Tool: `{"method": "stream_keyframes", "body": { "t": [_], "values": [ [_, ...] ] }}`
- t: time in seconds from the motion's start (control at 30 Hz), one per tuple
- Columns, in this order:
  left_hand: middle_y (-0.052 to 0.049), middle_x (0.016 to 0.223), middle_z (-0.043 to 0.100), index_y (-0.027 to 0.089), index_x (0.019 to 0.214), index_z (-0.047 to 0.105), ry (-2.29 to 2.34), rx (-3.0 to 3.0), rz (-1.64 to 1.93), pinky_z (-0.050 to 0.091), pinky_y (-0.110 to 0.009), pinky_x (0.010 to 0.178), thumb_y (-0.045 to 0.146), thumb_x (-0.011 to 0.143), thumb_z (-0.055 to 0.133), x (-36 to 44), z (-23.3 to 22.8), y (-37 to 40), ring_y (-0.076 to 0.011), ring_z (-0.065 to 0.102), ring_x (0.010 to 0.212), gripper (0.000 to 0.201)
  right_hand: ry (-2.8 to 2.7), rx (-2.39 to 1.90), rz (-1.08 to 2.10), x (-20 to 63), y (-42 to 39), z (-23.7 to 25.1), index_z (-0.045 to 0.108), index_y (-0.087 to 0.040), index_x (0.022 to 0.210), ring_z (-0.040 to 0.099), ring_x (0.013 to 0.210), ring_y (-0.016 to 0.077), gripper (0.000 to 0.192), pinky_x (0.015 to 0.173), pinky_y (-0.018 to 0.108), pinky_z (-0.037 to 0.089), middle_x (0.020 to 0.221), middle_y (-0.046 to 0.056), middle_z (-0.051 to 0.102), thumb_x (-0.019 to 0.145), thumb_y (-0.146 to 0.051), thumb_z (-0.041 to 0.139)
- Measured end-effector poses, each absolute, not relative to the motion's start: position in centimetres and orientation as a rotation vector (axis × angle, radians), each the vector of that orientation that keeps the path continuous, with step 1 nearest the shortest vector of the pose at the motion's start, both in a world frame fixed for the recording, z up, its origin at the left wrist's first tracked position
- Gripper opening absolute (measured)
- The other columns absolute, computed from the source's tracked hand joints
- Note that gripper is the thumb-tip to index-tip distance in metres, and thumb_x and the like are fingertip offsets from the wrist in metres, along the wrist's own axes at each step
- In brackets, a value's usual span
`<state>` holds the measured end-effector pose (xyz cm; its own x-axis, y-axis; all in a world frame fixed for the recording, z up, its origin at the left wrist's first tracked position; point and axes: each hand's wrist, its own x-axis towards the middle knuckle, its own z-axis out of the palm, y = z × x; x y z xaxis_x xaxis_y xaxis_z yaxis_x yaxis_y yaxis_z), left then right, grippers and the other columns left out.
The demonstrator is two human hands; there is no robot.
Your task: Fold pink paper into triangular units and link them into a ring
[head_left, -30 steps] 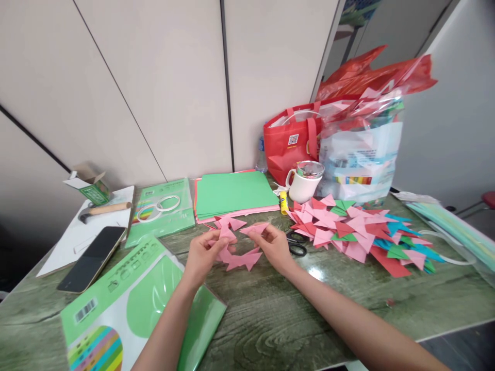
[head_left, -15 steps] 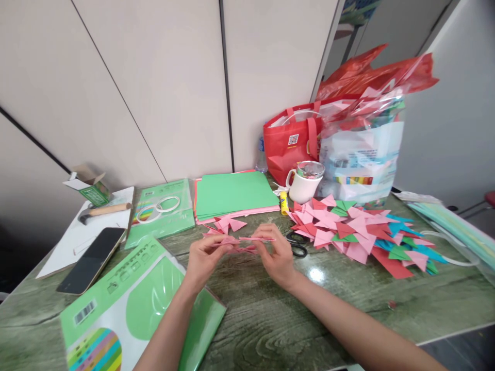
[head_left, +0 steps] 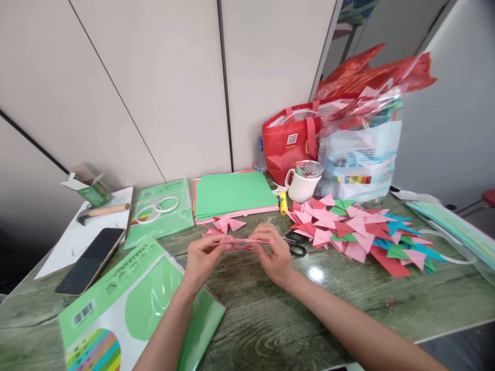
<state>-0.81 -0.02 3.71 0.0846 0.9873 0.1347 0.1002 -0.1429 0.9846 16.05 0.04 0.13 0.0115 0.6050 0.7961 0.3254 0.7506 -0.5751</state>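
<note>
Between both hands, just above the table, is a pink folded paper piece (head_left: 240, 243), seen nearly edge-on. My left hand (head_left: 204, 260) pinches its left part between thumb and fingers. The right end is pinched the same way by my right hand (head_left: 275, 255). Whether it is one piece or two fitted together I cannot tell. Behind my left hand lie a few pink paper triangles (head_left: 229, 223). Black-handled scissors (head_left: 297, 249) rest right beside my right hand. Further right spreads a heap of folded paper triangles (head_left: 359, 226) in pink, red, green and blue.
Behind my hands lies a stack of coloured paper (head_left: 235, 193), with a yellow glue stick (head_left: 283, 202) and a white mug (head_left: 303, 184) beside it. Bags (head_left: 290, 147) stand at the back. Leftward are a green paper pack (head_left: 108, 304), a phone (head_left: 91, 262), a hammer (head_left: 104, 211) and tape rolls (head_left: 167, 204).
The hands stay close together on the pink paper, and its parts between them now look closer together. The whole view has shifted slightly.
</note>
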Motion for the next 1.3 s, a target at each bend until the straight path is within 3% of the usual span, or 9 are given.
{"method": "stream_keyframes", "body": {
  "t": [0.8, 1.3],
  "values": [
    [-0.005, 0.079, 0.072, 0.017, 0.077, 0.072, 1.134, 1.573, 1.201, 0.051, -0.027, 0.068, 0.019, 0.068, 0.064, -0.83, 3.10, 0.00, -0.0187, 0.066, 0.070, 0.012, -1.614, -0.705, 0.273, 16.08, 0.16, -0.17, 0.057, -0.019, 0.085, 0.054, 0.076, 0.0180, 0.010, 0.069, 0.036, 0.045, 0.076, 0.005, 0.059, 0.080, -0.011, 0.052],
    [-0.002, 0.064, 0.070, 0.018, 0.078, 0.073, 1.124, 1.671, 1.118, 0.048, -0.022, 0.059, 0.019, 0.071, 0.061, -0.15, 3.44, -0.46, -0.0146, 0.062, 0.058, 0.014, -1.622, -0.735, 0.300, 16.02, -0.01, 0.04, 0.057, -0.019, 0.084, 0.054, 0.073, 0.0168, 0.011, 0.065, 0.033, 0.046, 0.073, 0.004, 0.057, 0.080, -0.011, 0.052]
  ]
}}
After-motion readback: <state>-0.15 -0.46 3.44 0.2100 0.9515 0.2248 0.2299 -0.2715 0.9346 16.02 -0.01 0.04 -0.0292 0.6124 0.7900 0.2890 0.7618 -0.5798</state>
